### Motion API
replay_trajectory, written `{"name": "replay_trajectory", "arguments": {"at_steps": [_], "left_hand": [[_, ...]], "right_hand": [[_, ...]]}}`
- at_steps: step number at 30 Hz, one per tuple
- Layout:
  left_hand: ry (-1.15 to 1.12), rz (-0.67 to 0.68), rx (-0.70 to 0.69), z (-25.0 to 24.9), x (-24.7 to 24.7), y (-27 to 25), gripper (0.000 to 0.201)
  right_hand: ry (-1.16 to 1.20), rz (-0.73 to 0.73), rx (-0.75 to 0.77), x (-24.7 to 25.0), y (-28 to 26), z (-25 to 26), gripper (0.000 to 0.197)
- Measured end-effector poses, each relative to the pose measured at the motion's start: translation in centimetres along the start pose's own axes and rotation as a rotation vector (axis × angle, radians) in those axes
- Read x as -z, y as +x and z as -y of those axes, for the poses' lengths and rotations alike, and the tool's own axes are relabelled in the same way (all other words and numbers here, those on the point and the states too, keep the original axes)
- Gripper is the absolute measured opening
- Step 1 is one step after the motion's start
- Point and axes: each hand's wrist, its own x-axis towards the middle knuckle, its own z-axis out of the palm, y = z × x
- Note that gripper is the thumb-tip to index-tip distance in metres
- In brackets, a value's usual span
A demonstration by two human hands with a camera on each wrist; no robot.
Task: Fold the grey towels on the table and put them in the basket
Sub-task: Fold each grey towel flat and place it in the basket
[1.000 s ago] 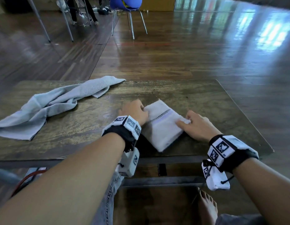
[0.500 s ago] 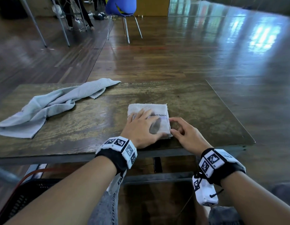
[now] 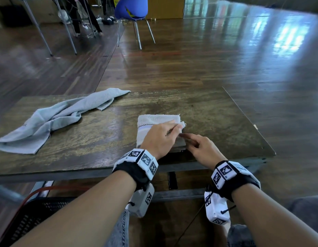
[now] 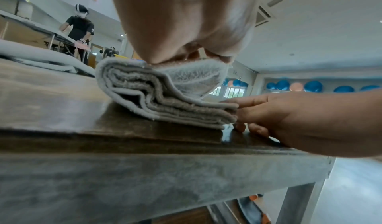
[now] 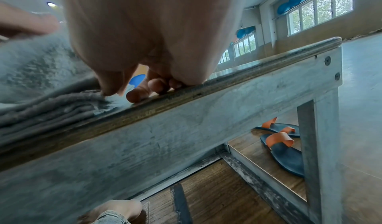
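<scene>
A folded grey towel (image 3: 158, 121) lies near the table's front edge (image 3: 208, 164); its stacked layers (image 4: 165, 100) show in the left wrist view. My left hand (image 3: 160, 138) lies across the top of it, and its fingertips pinch the raised right corner (image 3: 181, 124). My right hand (image 3: 199, 145) sits at the towel's right edge. Its index finger and thumb (image 4: 237, 106) pinch the lower layers, and its other fingertips (image 5: 137, 95) rest curled on the wood. A second grey towel (image 3: 56, 118) lies crumpled and unfolded at the left. The black mesh basket (image 3: 29, 216) stands on the floor at my lower left.
The wooden table (image 3: 208, 113) has bare surface between the two towels and to the right. A blue chair (image 3: 131, 8) and metal table legs stand far behind. Under the table lie sandals (image 5: 283, 145), and my bare foot (image 5: 115, 209) is there too.
The folded towel was turned square to the table edge. My left hand went from its left side onto its top, then reached to the right corner. My right hand stayed at the right edge.
</scene>
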Motion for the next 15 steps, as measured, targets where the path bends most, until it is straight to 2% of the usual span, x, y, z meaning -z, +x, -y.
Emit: {"name": "replay_trajectory", "arguments": {"at_steps": [2, 5, 7, 10, 11, 13, 15], "left_hand": [[0.096, 0.098, 0.007, 0.4, -0.5, 0.1, 0.027], [0.400, 0.308, 0.020, 1.7, -1.3, -0.4, 0.041], [0.476, 0.348, -0.004, 2.4, -1.4, -0.7, 0.046], [0.453, 0.342, -0.001, 2.7, -1.3, -0.7, 0.046], [0.444, 0.342, 0.008, 2.6, -1.3, -0.7, 0.045], [0.379, 0.348, 0.035, 2.2, -1.2, -0.4, 0.042], [0.162, 0.309, 0.120, 1.5, -0.6, 0.2, 0.033]], "right_hand": [[-0.018, 0.005, -0.012, 0.1, 0.2, 0.0, 0.038], [-0.021, -0.018, -0.023, 0.1, 0.3, -0.2, 0.038], [0.034, -0.031, -0.027, 0.1, 0.1, -0.3, 0.049], [-0.022, 0.004, 0.041, 0.3, -0.5, 0.0, 0.078], [-0.081, 0.024, 0.063, 0.4, -0.7, 0.2, 0.078], [-0.159, 0.053, 0.063, 0.6, -0.7, 0.5, 0.064], [-0.147, 0.060, 0.026, 0.5, -0.7, 0.8, 0.056]]}}
